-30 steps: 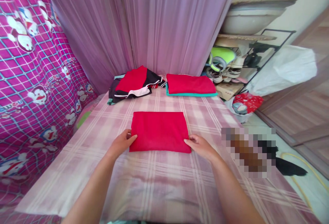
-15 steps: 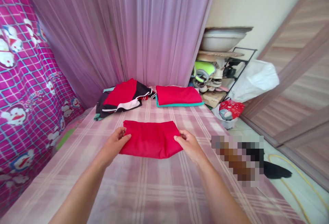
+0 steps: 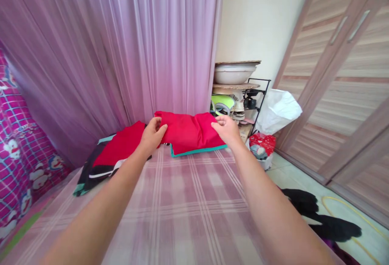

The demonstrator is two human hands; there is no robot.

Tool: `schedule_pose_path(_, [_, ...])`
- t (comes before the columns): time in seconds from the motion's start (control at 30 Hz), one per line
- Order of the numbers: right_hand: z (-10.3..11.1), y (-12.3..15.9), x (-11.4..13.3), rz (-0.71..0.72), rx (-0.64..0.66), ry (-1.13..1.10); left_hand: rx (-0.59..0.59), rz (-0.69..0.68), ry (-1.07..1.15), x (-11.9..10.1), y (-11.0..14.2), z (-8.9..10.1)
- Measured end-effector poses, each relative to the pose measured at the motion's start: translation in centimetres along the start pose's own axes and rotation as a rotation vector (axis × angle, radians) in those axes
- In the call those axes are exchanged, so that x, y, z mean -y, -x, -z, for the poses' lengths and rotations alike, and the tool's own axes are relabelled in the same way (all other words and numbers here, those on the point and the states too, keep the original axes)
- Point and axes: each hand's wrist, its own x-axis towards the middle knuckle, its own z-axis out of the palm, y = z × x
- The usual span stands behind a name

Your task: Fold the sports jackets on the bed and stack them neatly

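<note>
A bed (image 3: pixel 179 204) spread with a pink-and-white plaid sheet fills the foreground, running back to a pleated mauve curtain (image 3: pixel 152 46). At its far end the left hand (image 3: pixel 154 132) and right hand (image 3: pixel 227 130) each pinch one side of a folded red cloth (image 3: pixel 190 129), holding it over a folded red-and-teal stack (image 3: pixel 199 150); whether the two touch cannot be told. Left of the stack lies a loose heap of red and dark garments (image 3: pixel 118 147), near magenta cartoon-print fabric (image 3: pixel 39 163). Beyond the bed's right corner, a black metal rack (image 3: pixel 264 95) carries shoes (image 3: pixel 238 115), with a pale basin (image 3: pixel 235 74) above. Beside it sit a white bag (image 3: pixel 278 111) and a red patterned bag (image 3: pixel 263 141). A wood-grain wardrobe (image 3: pixel 340 95) lines the right, and a yellow cord (image 3: pixel 332 214) curves across pale floor tiles (image 3: pixel 288 172).
</note>
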Motion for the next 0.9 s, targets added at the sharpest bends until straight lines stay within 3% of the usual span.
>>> schedule_pose_path(0.1, [-0.1, -3.9, -3.1, -0.029, -0.113, 0.133, -0.053, 0.155, -0.102, 3.9, -2.6, -3.8])
schedule_pose_path(0.17, [-0.8, -4.3, -6.1, -0.137, -0.129, 0.240, -0.019, 0.261, -0.145, 7.1, -2.5, -6.0])
schedule_pose_path(0.27, [-2.6, -2.2, -10.8, -0.293, -0.079, 0.320, 0.069, 0.369, -0.167, 11.4, -0.5, -7.8])
schedule_pose_path(0.37, [-4.3, 0.7, -13.8, -0.328, -0.051, 0.324, 0.129, 0.426, -0.178, 13.9, 1.6, -7.8])
schedule_pose_path(0.5, [-6.1, 2.8, -14.8, -0.299, -0.112, 0.287, 0.158, 0.410, -0.193, 14.5, 2.2, -7.7])
schedule_pose_path(0.6, [-7.2, 3.7, -14.6, -0.276, -0.207, 0.253, 0.164, 0.359, -0.241, 13.9, 1.6, -8.7])
schedule_pose_path(0.77, [-8.8, 7.4, -15.3, -0.224, -0.251, 0.227, 0.050, 0.327, -0.413, 12.7, -0.7, -10.5])
schedule_pose_path(0.9, [-9.3, 10.1, -16.1, -0.109, -0.210, 0.213, -0.018, 0.322, -0.464, 12.5, -2.6, -10.5])
